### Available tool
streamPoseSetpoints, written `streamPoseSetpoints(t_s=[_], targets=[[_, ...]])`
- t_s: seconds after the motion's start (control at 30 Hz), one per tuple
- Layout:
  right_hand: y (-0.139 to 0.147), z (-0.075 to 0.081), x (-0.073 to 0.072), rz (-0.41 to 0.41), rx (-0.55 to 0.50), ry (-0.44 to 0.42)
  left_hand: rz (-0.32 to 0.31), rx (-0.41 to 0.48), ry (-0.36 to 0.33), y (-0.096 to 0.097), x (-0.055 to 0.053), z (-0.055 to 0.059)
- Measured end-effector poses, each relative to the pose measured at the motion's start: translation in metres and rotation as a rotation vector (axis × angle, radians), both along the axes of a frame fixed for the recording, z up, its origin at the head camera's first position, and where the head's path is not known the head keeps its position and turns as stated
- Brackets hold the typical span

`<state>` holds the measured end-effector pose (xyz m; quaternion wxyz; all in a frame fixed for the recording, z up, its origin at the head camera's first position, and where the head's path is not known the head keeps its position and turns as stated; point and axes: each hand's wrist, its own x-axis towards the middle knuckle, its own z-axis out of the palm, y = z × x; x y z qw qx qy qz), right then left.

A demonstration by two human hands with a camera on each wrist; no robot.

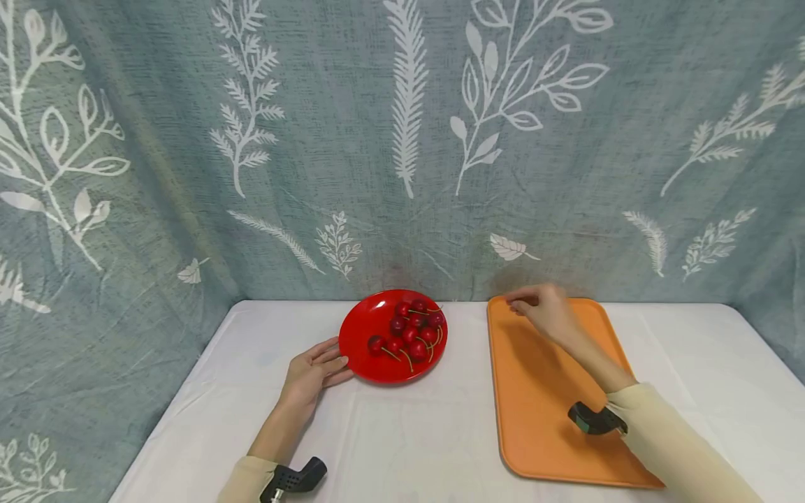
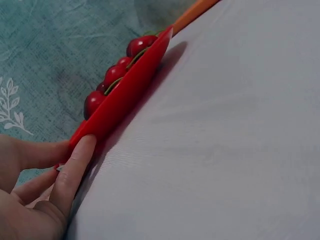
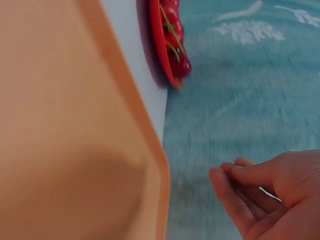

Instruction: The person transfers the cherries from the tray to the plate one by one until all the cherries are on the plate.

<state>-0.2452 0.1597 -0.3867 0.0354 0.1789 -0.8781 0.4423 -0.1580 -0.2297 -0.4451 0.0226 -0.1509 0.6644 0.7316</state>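
Observation:
A round red plate lies on the white table, its cherries with green stems gathered toward the right side. My left hand pinches the plate's left rim, thumb and fingers on either side of it. In the left wrist view the plate shows edge-on, with cherries standing above its rim. My right hand hovers over the far left corner of an orange tray. Its fingers bend loosely toward the thumb; nothing shows between them in the right wrist view, where the hand appears beyond the tray's edge.
White cloth covers the table, with a strip of it between plate and tray. A blue-green curtain with white leaf prints hangs along the table's back edge. Black wrist cameras sit on both forearms.

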Motion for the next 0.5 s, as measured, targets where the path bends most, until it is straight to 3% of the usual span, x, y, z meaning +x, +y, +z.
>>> streamPoseSetpoints(t_s=[0.3, 0.5], targets=[[0.058, 0.006, 0.02, -0.137, 0.117, 0.154, -0.019, -0.023, -0.022, -0.002, 0.0, 0.009], [0.086, -0.009, 0.034, -0.154, 0.24, 0.319, -0.052, -0.159, 0.002, -0.006, 0.005, 0.02]])
